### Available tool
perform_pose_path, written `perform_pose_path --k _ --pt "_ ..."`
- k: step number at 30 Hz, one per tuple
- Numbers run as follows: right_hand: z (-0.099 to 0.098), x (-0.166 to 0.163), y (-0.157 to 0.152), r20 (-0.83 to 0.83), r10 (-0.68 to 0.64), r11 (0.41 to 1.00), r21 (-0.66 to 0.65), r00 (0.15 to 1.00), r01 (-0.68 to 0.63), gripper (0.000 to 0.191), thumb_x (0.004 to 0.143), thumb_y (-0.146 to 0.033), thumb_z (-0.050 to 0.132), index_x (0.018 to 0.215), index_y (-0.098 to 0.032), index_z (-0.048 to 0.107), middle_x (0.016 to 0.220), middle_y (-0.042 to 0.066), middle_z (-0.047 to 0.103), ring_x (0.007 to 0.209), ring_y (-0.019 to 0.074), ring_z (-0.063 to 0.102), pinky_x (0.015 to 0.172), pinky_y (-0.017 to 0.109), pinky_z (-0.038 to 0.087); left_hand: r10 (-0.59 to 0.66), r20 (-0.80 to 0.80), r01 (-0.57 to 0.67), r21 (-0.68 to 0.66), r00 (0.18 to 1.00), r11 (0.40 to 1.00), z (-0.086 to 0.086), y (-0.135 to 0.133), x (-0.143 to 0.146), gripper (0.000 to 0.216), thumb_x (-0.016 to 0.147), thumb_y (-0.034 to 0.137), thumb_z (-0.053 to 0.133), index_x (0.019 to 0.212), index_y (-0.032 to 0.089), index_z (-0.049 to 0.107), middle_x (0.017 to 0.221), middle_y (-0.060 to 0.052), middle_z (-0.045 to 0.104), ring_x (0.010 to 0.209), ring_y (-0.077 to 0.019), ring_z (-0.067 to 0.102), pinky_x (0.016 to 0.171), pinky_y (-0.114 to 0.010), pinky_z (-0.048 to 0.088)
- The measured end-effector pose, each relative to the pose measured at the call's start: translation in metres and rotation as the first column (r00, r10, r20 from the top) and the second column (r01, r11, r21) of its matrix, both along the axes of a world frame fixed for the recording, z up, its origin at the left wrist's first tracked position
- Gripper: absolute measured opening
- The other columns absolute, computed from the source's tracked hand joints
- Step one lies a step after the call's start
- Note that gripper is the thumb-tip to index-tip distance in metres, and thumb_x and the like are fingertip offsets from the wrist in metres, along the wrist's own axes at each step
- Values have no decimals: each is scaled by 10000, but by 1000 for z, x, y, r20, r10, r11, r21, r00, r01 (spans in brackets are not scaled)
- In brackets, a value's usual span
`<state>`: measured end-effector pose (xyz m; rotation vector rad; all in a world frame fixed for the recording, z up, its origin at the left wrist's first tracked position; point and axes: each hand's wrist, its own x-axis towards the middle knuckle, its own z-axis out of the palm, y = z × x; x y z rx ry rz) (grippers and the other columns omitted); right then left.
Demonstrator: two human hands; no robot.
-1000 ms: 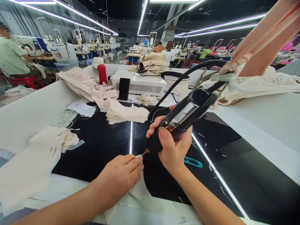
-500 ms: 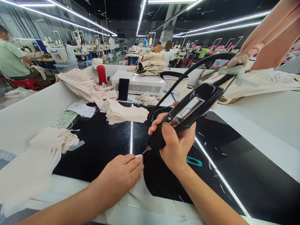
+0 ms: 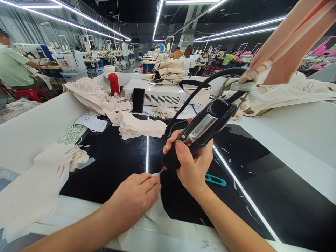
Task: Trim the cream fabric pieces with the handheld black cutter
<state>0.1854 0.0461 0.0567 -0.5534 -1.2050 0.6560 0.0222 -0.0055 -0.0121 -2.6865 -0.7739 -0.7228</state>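
My right hand (image 3: 190,164) is wrapped round a black hand-held cutting tool (image 3: 203,131) with a silver strip and a thick black cable (image 3: 207,82) rising from its back. Its thin tip (image 3: 162,170) points down at the end of a pale fabric piece (image 3: 157,210) on the black table (image 3: 110,164). My left hand (image 3: 133,197) lies on that fabric, fingers together, pressing its end down right beside the tip.
A turquoise thread snip (image 3: 215,180) lies right of my right hand. Stacked cream pieces (image 3: 140,126), a heap of cut fabric (image 3: 39,178), white elastic loops (image 3: 72,132), a phone (image 3: 138,99), a red flask (image 3: 114,83) and a white machine box (image 3: 157,92) surround the table. Other people work behind.
The tool dipped and shifted slightly left, its tip back close to the fabric end. My left hand has stayed put.
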Motion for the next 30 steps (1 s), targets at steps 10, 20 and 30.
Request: perform_pose_path --k 10,20,30 --pt "-2 -4 2 -10 25 1000 16 1000 -25 275 864 -248 733 1020 -280 509 789 -77 644 576 102 606 520 249 556 3 -11 -3 -7 1000 1000 1 -1 -1 215 1068 159 515 1193 97 679 1224 -73 746 1106 -196 690 810 -310 589" --pt "2 -8 3 -27 23 1000 15 999 -23 267 848 -219 720 999 -275 506 769 -78 649 559 100 605 507 250 552 7 -6 -8 -33 1000 999 -1 -1 -4 208 1051 164 553 1221 110 661 1228 -73 743 1119 -184 685 852 -310 590" --pt "-4 -12 2 -22 52 999 15 998 -51 268 870 -256 727 1025 -283 510 809 -76 652 580 99 610 527 247 558 3 -7 -3 -12 1000 1000 0 1 -2 217 1066 140 496 1203 89 656 1223 -73 741 1072 -195 702 833 -319 604"
